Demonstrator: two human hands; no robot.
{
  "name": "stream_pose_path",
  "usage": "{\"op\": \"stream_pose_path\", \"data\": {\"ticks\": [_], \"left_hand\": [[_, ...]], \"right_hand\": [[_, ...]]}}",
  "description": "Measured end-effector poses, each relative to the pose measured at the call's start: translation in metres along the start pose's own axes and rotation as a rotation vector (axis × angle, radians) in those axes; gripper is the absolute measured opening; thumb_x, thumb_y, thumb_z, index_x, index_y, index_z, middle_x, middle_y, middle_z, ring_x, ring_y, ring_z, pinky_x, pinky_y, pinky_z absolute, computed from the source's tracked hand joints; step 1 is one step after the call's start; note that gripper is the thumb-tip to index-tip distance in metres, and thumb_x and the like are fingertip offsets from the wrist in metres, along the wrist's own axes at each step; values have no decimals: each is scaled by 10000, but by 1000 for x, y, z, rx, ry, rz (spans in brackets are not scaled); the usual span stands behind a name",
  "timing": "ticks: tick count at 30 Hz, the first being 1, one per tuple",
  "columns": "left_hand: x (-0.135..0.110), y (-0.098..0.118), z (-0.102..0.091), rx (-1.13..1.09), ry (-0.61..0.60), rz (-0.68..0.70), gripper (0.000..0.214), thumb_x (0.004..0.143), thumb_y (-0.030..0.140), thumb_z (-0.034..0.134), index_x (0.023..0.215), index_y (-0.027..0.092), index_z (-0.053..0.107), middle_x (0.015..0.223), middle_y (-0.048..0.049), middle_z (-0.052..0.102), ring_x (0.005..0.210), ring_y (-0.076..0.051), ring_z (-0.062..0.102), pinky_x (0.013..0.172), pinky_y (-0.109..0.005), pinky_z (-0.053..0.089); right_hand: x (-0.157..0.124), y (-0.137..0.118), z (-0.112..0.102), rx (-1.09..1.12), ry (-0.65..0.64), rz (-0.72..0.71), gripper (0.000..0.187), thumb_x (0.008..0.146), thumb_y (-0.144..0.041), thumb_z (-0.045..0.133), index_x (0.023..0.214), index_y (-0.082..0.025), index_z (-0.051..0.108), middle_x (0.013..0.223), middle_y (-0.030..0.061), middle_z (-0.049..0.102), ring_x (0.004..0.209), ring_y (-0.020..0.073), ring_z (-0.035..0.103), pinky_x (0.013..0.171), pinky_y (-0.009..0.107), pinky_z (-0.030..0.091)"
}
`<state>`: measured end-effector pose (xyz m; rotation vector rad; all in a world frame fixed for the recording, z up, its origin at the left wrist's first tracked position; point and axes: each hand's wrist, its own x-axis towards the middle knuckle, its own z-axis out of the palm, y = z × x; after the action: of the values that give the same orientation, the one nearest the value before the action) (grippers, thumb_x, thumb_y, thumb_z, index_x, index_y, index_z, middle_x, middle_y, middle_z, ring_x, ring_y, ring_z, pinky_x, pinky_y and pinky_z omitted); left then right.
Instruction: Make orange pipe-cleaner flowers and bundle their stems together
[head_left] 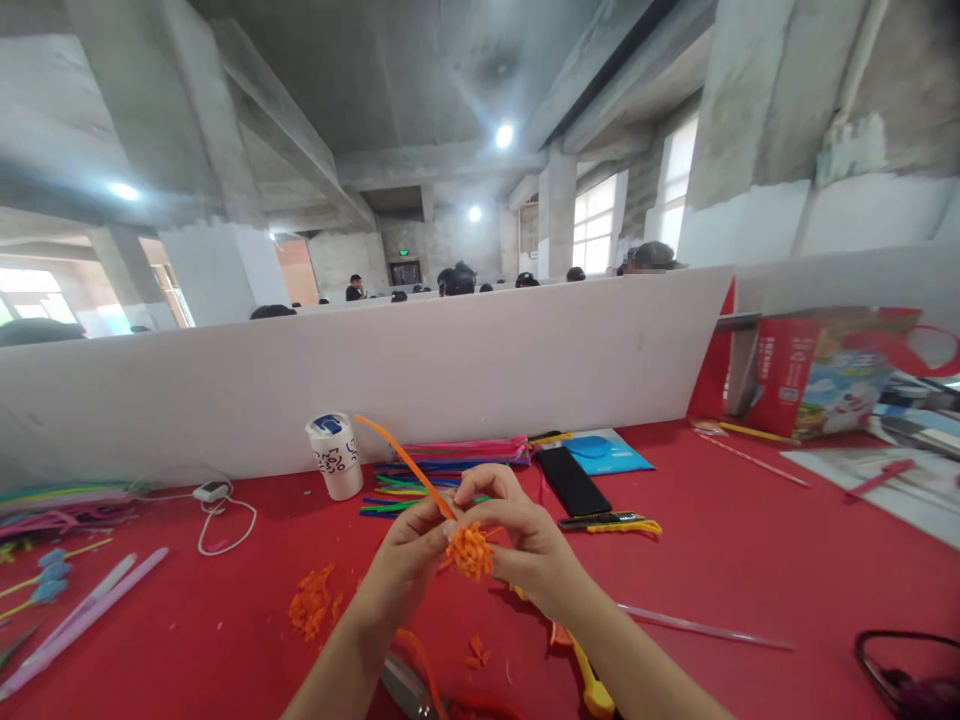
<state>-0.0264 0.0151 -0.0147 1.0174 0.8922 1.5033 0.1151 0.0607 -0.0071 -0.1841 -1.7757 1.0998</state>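
Both hands meet above the red table (pixel 750 560). My left hand (pixel 409 555) pinches a small orange fuzzy bundle (pixel 471 550), and an orange pipe cleaner (pixel 401 455) rises from it up to the left. My right hand (pixel 517 540) closes its fingers on the same bundle from the right. Orange fluff scraps (pixel 313 600) lie on the table left of my left forearm.
A paper cup (pixel 335 455), a stack of coloured pipe cleaners (pixel 450 462), a black phone (pixel 574 480) and a yellow-handled cutter (pixel 615 522) lie behind the hands. A white partition (pixel 450 370) bounds the table. Red packaging (pixel 810 370) stands right. Yellow-handled scissors (pixel 589 680) lie under my right arm.
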Motion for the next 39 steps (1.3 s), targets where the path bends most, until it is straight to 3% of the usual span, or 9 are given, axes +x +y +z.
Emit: {"op": "stream_pose_path", "data": {"ticks": [3,6,10,16,19,25,29,35,39], "left_hand": [[-5,2,5,-12,8,59,180,643,277,737,787,171,719,745,-27,673,656,-133,573,701,-249,448],[-16,4,13,17,91,137,118,686,266,706,763,176,706,750,-16,683,753,-150,598,797,-261,438],[-48,4,27,133,215,184,106,731,274,657,724,170,676,679,-1,662,689,-153,596,730,-264,458],[-109,5,44,431,364,320,109,716,260,631,672,161,645,656,-18,630,659,-171,582,658,-263,458],[-137,4,48,445,375,342,131,710,285,623,676,161,644,669,-27,638,656,-176,586,649,-266,461],[-191,7,60,231,367,322,125,713,279,642,710,154,651,690,-21,670,667,-156,601,668,-252,475],[-222,21,75,251,405,424,103,714,253,646,732,155,671,661,-4,663,654,-147,610,664,-244,479],[-239,37,87,390,417,622,59,724,213,639,725,174,684,719,5,653,690,-125,584,654,-203,455],[-240,41,86,197,351,476,82,704,229,666,743,163,697,688,1,669,667,-124,597,672,-217,469]], "right_hand": [[-1,-3,5,95,66,74,93,734,-195,663,772,-264,712,919,27,534,933,200,512,881,348,395],[-7,-9,18,240,232,229,60,719,-271,684,766,-236,695,819,5,564,815,173,526,799,304,418],[-28,-22,40,376,402,367,157,661,-341,732,733,-210,682,706,-16,615,689,151,534,707,268,428],[-72,-47,71,439,492,329,163,628,-307,761,710,-196,674,685,-17,635,687,151,553,675,248,435],[-90,-63,83,471,485,332,179,614,-297,768,714,-189,667,706,-11,643,697,153,560,677,249,443],[-118,-109,98,447,435,335,140,609,-255,754,672,-179,655,646,-30,584,628,118,507,604,219,410],[-130,-141,108,522,384,309,117,630,-263,739,661,-176,667,644,-26,591,641,113,508,646,230,404],[-131,-163,116,660,428,311,151,585,-261,775,676,-179,687,675,-23,614,646,102,517,663,229,405],[-131,-168,115,617,350,247,101,652,-255,740,681,-179,681,634,-30,567,621,93,497,630,214,409]]}}
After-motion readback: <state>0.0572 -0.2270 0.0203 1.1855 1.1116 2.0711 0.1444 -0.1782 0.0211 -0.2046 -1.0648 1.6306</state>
